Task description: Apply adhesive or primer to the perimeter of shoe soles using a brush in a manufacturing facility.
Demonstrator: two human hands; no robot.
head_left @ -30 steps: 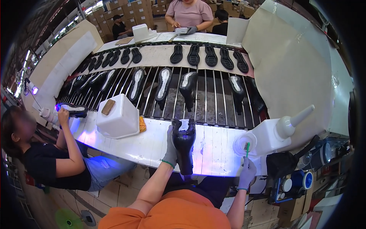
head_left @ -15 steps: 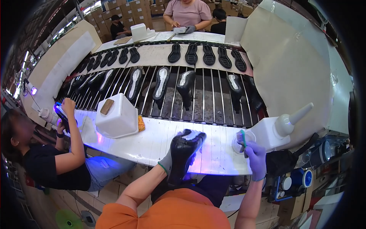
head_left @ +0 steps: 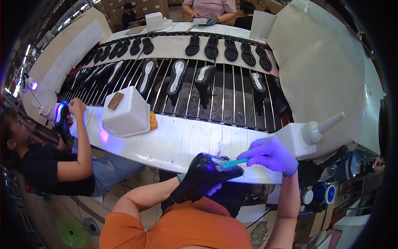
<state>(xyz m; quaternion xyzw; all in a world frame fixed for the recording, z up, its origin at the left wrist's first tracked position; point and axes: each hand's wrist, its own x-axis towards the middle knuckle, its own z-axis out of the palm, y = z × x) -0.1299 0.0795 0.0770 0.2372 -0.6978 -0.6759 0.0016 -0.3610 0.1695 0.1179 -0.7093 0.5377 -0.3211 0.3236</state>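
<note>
My left hand, in a glove, holds a black shoe upper from below, its sole side turned up. The shoe hides most of that hand. A whitish patch shows on the upper's underside, with the toe pointing right. My gloved right hand grips a teal-handled brush that looks like a toothbrush. Its bristles are against the whitish underside. Just beyond my right hand lies a white plastic bottle with a long nozzle.
The white bench carries an upturned white container with a brown block on top. Behind it, a roller conveyor bears several black uppers and soles. At left a co-worker holds another upper; a person stands opposite.
My right hand has brought the brush leftward from the white bowl to the shoe. My left hand has lowered the upper and turned its toe to the right.
</note>
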